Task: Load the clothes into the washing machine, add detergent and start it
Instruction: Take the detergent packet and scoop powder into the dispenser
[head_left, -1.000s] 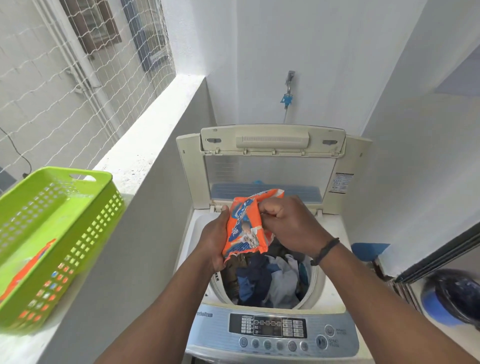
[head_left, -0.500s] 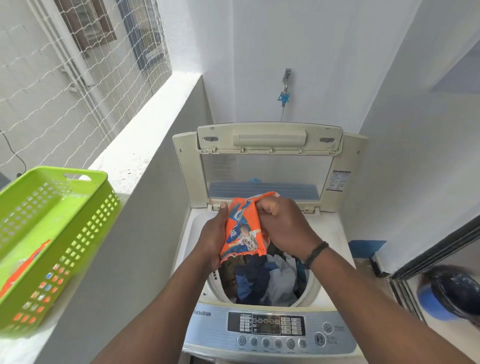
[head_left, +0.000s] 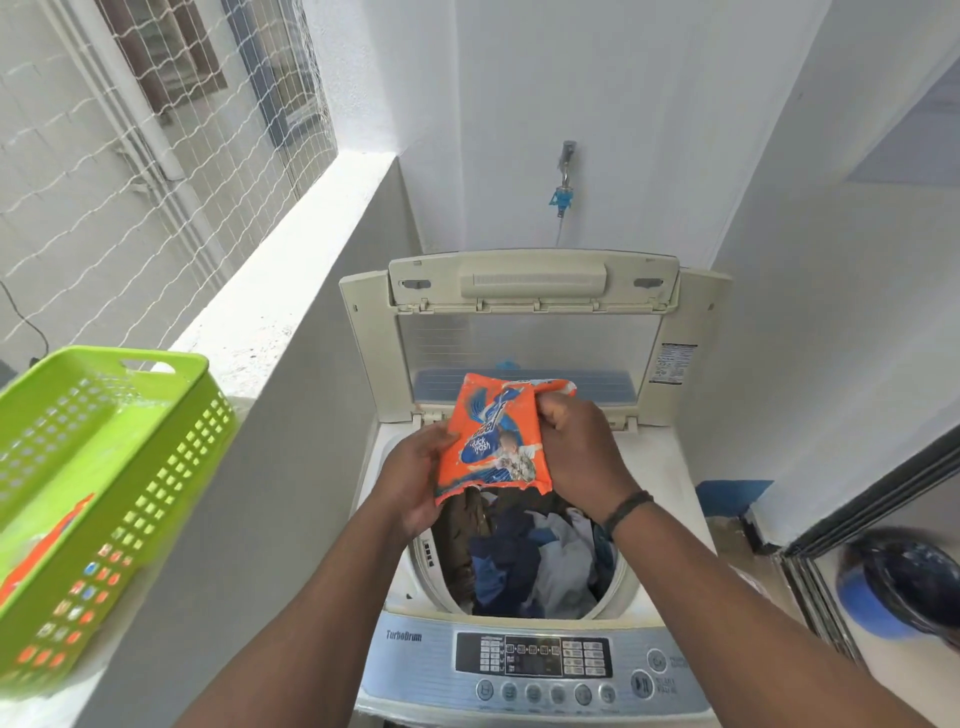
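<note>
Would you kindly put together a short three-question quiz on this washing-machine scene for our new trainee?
1. True or false: the lid of the washing machine is closed.
2. What do the left hand and the right hand hold between them?
A. a towel
B. an orange detergent packet
C. a bottle
3. Fill in: the green basket stands on the ledge to the ______ of the machine.

Key
1. False: it stands open, and clothes lie in the drum.
2. B
3. left
</note>
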